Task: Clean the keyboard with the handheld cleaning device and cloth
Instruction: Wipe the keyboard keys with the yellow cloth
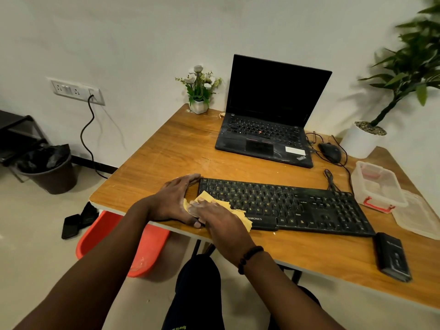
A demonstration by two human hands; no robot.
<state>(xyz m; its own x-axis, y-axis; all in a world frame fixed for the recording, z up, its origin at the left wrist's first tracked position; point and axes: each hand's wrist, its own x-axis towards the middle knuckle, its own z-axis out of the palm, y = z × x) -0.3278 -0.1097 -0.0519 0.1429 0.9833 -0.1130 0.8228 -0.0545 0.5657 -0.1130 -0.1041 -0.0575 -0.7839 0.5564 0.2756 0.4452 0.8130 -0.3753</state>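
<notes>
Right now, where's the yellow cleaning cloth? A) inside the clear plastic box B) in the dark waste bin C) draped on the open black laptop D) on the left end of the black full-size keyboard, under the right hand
D: the yellow cleaning cloth lies on the left end of the black full-size keyboard, pressed down by the right hand.
</notes>
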